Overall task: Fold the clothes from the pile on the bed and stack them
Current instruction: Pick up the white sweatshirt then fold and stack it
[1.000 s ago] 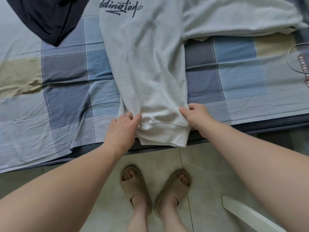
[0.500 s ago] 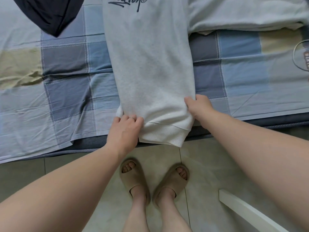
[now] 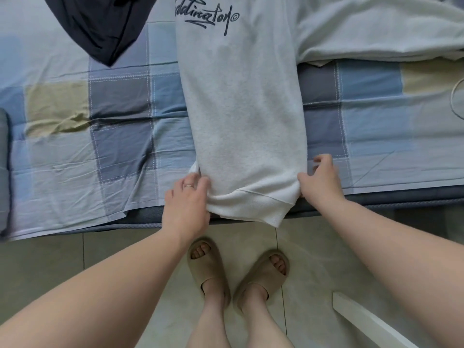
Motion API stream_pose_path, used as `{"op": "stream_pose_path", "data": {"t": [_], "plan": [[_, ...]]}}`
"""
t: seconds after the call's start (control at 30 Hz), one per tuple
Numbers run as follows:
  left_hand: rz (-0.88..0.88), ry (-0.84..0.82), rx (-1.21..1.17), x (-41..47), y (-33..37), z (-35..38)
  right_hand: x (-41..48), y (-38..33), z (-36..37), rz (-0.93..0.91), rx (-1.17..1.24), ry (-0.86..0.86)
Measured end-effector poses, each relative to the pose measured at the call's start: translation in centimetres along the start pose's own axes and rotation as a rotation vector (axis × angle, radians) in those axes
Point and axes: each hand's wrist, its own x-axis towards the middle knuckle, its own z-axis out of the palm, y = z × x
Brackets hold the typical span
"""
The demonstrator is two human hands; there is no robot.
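Observation:
A light grey sweatshirt with dark script lettering lies lengthwise on the checked bed sheet, folded into a narrow strip. Its ribbed hem hangs a little over the bed's front edge. My left hand pinches the hem's left corner, and my right hand pinches the right corner with the thumb on the fabric. One sleeve of the sweatshirt stretches away to the upper right.
A dark navy garment lies at the upper left of the bed. A thin white loop shows at the right edge. Below the bed edge is tiled floor with my feet in beige slippers and a white bar.
The sweatshirt body has been pulled straighter toward the bed edge. My right hand has shifted outward to the hem's right corner; my left hand keeps its hold on the left corner.

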Motion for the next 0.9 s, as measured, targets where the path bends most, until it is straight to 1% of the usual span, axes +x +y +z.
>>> {"op": "stream_pose_path", "data": {"t": [0.03,0.07,0.1,0.13,0.17,0.23,0.3,0.37,0.4,0.47,0.53,0.6,0.63,0.67,0.73,0.77,0.83,0.87,0.9], "plan": [[-0.097,0.01,-0.079,0.1,-0.4,-0.1,-0.8,0.0,-0.1,-0.159,-0.105,0.073],[-0.165,0.009,-0.166,0.3,-0.8,-0.2,-1.7,-0.2,0.0,-0.348,-0.173,0.109],[-0.183,0.004,-0.244,0.5,-1.3,-0.2,-2.8,-0.6,0.2,-0.526,-0.205,0.09],[-0.167,-0.003,-0.296,0.7,-1.7,-0.1,-3.6,-0.6,0.8,-0.673,-0.228,0.02],[-0.142,0.002,-0.327,0.8,-2.2,0.0,-4.5,-0.7,1.6,-0.777,-0.269,-0.073],[-0.136,0.046,-0.357,0.5,-3.0,0.2,-5.8,-1.0,3.5,-0.882,-0.42,-0.257],[-0.206,0.052,-0.391,-0.4,-3.9,0.8,-6.8,-1.3,5.5,-0.901,-0.659,-0.381],[-0.342,-0.016,-0.439,-1.1,-4.6,1.7,-7.1,-1.2,7.2,-0.863,-0.797,-0.391],[-0.385,-0.074,-0.441,-1.5,-4.9,2.1,-7.1,-1.2,7.8,-0.862,-0.811,-0.357],[-0.372,-0.151,-0.39,-1.9,-4.8,2.7,-7.1,-1.5,8.6,-0.907,-0.748,-0.222],[-0.32,-0.157,-0.301,-2.0,-4.5,2.9,-6.7,-1.7,8.6,-0.918,-0.649,-0.1],[-0.259,-0.146,-0.166,-2.3,-4.5,2.9,-6.5,-1.8,8.1,-0.913,-0.599,-0.035],[-0.226,-0.151,-0.084,-2.5,-4.6,2.8,-6.5,-1.6,7.7,-0.907,-0.623,-0.054],[-0.19,-0.169,-0.006,-2.7,-4.7,2.6,-6.7,-1.4,7.1,-0.893,-0.678,-0.115],[-0.101,-0.237,0.096,-3.1,-4.9,2.0,-6.8,-1.4,5.9,-0.842,-0.764,-0.319],[-0.067,-0.287,0.106,-3.0,-4.8,1.3,-6.8,-1.6,5.4,-0.806,-0.771,-0.4],[-0.033,-0.347,0.049,-2.2,-4.6,-0.4,-6.6,-2.7,4.5,-0.736,-0.709,-0.484],[-0.016,-0.317,0.01,-1.5,-4.5,-1.4,-6.4,-3.5,3.9,-0.699,-0.646,-0.493],[0.015,-0.242,-0.018,-0.8,-4.4,-2.5,-6.1,-4.3,3.4,-0.671,-0.588,-0.482]]}}
